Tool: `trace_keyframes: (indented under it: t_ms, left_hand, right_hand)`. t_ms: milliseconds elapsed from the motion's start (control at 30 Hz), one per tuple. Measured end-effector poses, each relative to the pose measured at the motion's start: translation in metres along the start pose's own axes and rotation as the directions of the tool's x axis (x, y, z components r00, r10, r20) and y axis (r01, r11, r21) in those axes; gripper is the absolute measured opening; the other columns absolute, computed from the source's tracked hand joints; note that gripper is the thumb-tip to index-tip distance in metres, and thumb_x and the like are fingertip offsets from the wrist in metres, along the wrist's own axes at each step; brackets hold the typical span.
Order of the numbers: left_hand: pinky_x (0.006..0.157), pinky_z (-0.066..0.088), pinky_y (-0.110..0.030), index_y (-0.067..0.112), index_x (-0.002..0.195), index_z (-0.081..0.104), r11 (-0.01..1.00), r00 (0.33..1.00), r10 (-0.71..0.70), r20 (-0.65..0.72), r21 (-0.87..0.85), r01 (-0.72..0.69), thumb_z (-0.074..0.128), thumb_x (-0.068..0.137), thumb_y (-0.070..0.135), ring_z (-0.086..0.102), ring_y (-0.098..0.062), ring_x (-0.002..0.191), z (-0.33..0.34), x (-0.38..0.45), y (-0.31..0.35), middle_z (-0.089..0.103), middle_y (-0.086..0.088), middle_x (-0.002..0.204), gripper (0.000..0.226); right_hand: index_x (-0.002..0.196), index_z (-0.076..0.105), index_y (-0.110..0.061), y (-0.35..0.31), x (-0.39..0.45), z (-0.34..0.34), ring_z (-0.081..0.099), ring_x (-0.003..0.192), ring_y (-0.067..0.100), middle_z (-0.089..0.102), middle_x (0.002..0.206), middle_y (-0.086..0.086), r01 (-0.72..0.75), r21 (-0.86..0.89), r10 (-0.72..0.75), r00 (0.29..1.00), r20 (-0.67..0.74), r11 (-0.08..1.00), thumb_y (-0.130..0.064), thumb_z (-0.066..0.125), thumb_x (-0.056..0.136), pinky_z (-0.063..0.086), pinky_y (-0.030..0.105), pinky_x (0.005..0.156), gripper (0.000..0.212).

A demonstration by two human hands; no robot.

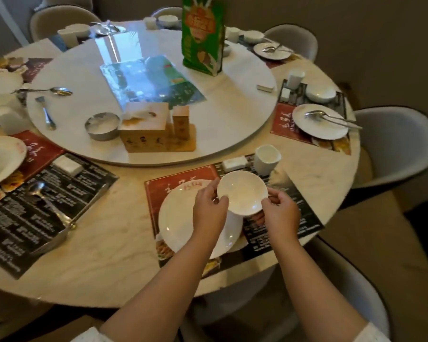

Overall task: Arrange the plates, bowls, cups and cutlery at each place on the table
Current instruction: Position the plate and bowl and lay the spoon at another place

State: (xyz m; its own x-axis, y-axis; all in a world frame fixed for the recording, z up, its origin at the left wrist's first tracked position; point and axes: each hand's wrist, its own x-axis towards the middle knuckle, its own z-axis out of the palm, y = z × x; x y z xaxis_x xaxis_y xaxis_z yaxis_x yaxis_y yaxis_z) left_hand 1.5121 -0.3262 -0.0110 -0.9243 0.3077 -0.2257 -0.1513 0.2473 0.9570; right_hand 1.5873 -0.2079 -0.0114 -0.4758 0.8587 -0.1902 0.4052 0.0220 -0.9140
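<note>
- Both hands grip one small white bowl (pixel 242 192) by its rim: the left hand (pixel 209 208) pinches the near-left edge, the right hand (pixel 279 212) the near-right edge. The bowl hangs in the air over the right side of the big plate (pixel 181 223), which lies on the paper placemat (pixel 294 218) at the nearest place.
- The grip is by fingertips on a smooth glazed rim; I judge a slip likely to drop the bowl onto the plate and chip both.
- The placemat looks loose, so a sleeve or wrist dragging over it could shift the plate towards the table edge.
- Just beyond the bowl stand a white cup (pixel 267 159) and a small white block (pixel 234 163). Pushing the bowl forward carelessly could knock the cup over.
- Farther off, the turntable (pixel 232 114) rim sits near the cup; a bump might turn it.
- The place to the right, with a plate (pixel 319 127) carrying cutlery (pixel 331 117), is well apart and safe.
</note>
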Motion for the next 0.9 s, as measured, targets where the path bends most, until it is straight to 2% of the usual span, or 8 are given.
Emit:
trace_keyframes:
  t_ms: [133,233,367,533,600,700,800,900]
  left_hand:
    - [0.105,0.038,-0.031,0.031,0.142,0.043,1.000,0.992,0.003,0.128,-0.022,0.000,0.051,0.095,0.017,0.047,-0.013,0.129,0.032,0.000,0.005,0.051,0.006,0.142,0.050]
    - [0.096,0.036,-0.023,0.030,0.145,0.038,0.999,0.985,-0.030,0.171,-0.018,0.034,0.049,0.097,0.015,0.048,-0.014,0.128,0.045,0.002,0.005,0.053,0.003,0.141,0.052]
    - [0.091,0.036,-0.022,0.031,0.145,0.035,0.998,0.981,-0.066,0.181,-0.001,0.068,0.050,0.097,0.017,0.049,-0.013,0.125,0.054,0.004,0.003,0.052,0.000,0.141,0.052]
    - [0.093,0.037,-0.023,0.031,0.145,0.037,0.997,0.981,-0.069,0.180,-0.003,0.071,0.051,0.097,0.018,0.048,-0.012,0.126,0.057,0.003,0.001,0.050,0.003,0.143,0.051]
    - [0.091,0.037,-0.019,0.029,0.142,0.043,0.998,0.982,-0.065,0.176,-0.009,0.068,0.051,0.097,0.016,0.049,-0.010,0.125,0.055,0.002,0.000,0.052,0.006,0.140,0.047]
    - [0.080,0.036,-0.011,0.031,0.128,0.057,0.999,0.993,-0.023,0.114,0.050,0.018,0.051,0.096,0.016,0.051,-0.002,0.110,0.042,-0.002,-0.001,0.059,0.013,0.127,0.037]
    - [0.080,0.036,-0.014,0.033,0.112,0.066,0.991,0.997,0.060,-0.047,0.122,-0.054,0.051,0.095,0.016,0.053,-0.005,0.109,0.016,-0.007,-0.007,0.060,0.015,0.114,0.029]
    - [0.096,0.038,-0.026,0.030,0.109,0.066,0.943,0.950,0.147,-0.277,0.329,-0.050,0.057,0.091,0.015,0.047,-0.013,0.122,-0.018,-0.015,-0.021,0.053,0.005,0.127,0.026]
  right_hand:
    - [0.109,0.064,-0.020,0.013,0.021,-0.026,0.067,0.054,0.018,0.069,0.090,0.002,-0.046,0.001,0.046,0.998,-0.038,0.999,-0.007,0.056,0.088,0.056,0.029,0.049,0.025]
    - [0.108,0.064,-0.019,0.021,0.031,-0.035,0.066,0.050,0.018,0.070,0.086,0.002,-0.069,-0.007,0.068,0.997,-0.045,0.998,-0.007,0.055,0.088,0.055,0.028,0.048,0.025]
    - [0.109,0.064,-0.018,0.028,0.037,-0.041,0.064,0.049,0.014,0.070,0.085,0.003,-0.074,-0.013,0.073,0.997,-0.037,0.997,-0.007,0.054,0.089,0.050,0.021,0.043,0.025]
    - [0.119,0.062,-0.016,0.031,0.039,-0.042,0.064,0.051,0.013,0.069,0.095,0.004,-0.096,-0.042,0.094,0.995,-0.045,0.994,-0.008,0.054,0.092,0.048,0.018,0.042,0.029]
    - [0.128,0.057,-0.017,0.029,0.034,-0.042,0.067,0.066,0.016,0.064,0.113,0.006,-0.084,-0.087,0.080,0.995,-0.052,0.993,-0.015,0.054,0.094,0.053,0.022,0.049,0.034]
    - [0.131,0.054,-0.020,0.024,0.017,-0.035,0.058,0.099,0.017,0.044,0.128,0.003,0.071,-0.215,-0.096,0.990,-0.107,0.974,-0.021,0.059,0.092,0.055,0.029,0.078,0.039]
    - [0.107,0.062,-0.025,0.018,-0.012,-0.018,0.053,0.098,0.008,0.047,0.115,-0.004,0.236,-0.214,-0.252,0.966,-0.051,0.948,-0.017,0.061,0.090,0.043,0.012,0.071,0.019]
    - [0.093,0.064,-0.027,0.023,-0.037,0.003,0.055,0.086,0.001,0.053,0.104,-0.007,0.256,-0.195,-0.235,0.964,0.127,0.947,-0.014,0.060,0.091,0.039,0.006,0.064,0.014]
